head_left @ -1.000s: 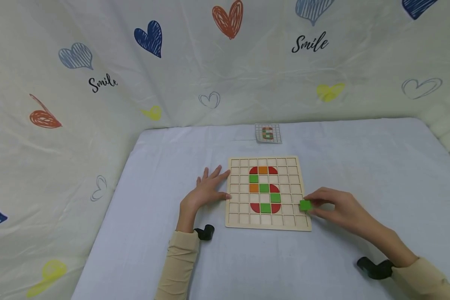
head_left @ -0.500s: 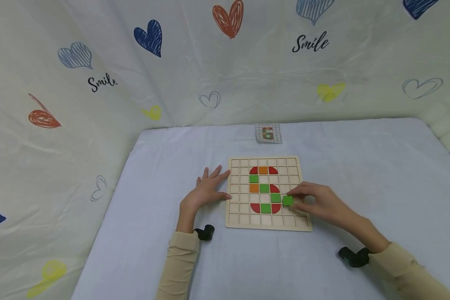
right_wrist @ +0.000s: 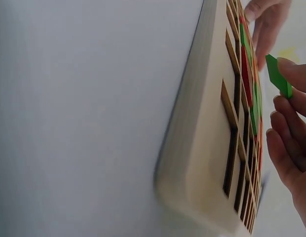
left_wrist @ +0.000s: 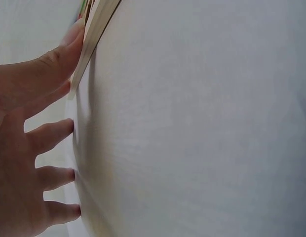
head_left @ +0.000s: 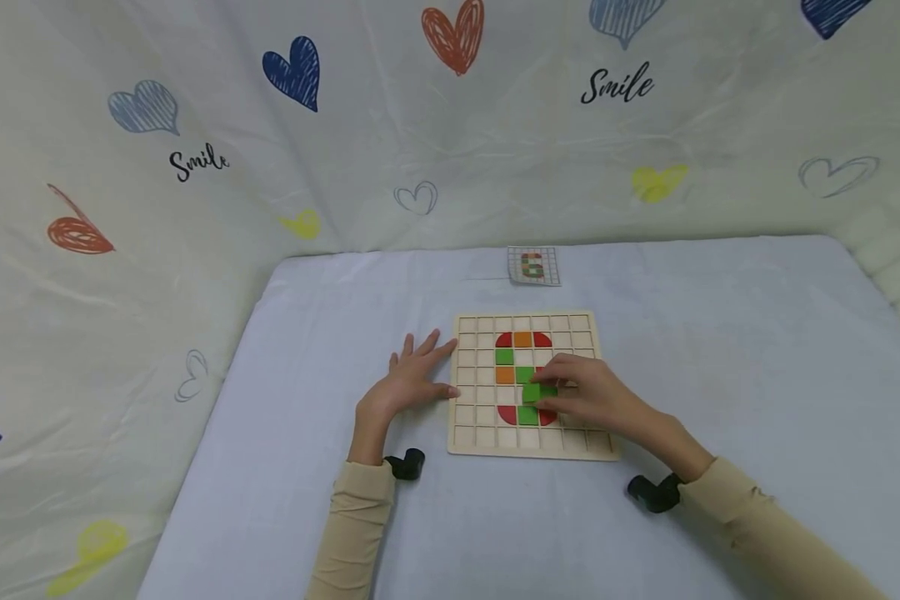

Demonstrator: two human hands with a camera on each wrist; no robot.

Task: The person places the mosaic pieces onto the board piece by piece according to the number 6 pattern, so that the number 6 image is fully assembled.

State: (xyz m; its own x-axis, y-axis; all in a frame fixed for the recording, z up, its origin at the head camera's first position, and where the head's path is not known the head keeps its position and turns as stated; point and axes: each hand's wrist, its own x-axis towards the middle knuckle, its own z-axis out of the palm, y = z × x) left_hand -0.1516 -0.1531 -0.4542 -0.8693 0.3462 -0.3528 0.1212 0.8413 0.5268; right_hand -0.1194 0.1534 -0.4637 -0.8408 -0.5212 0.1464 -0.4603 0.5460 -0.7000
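A wooden grid board point(head_left: 480, 442) lies on the white-covered table, with red, orange and green tiles set in some of its squares. My right hand point(head_left: 588, 390) pinches a green square tile point(head_left: 531, 392) between thumb and fingers over the board's middle. In the right wrist view that green tile point(right_wrist: 279, 76) is tilted and held just above the board's surface. At the board's left edge my left hand point(head_left: 407, 385) rests with fingers spread, its thumb and index finger touching the rim. The left wrist view shows the thumb point(left_wrist: 57, 57) against the wooden edge.
A small printed card point(head_left: 534, 267) with a coloured grid pattern lies behind the board near the table's back edge. Behind the table hangs a pale cloth point(head_left: 360, 125) printed with hearts and words. Each wrist wears a black camera mount point(head_left: 408, 464).
My right hand has carried the green tile leftward from the board's right edge to its middle columns. The left hand has stayed at the left edge.
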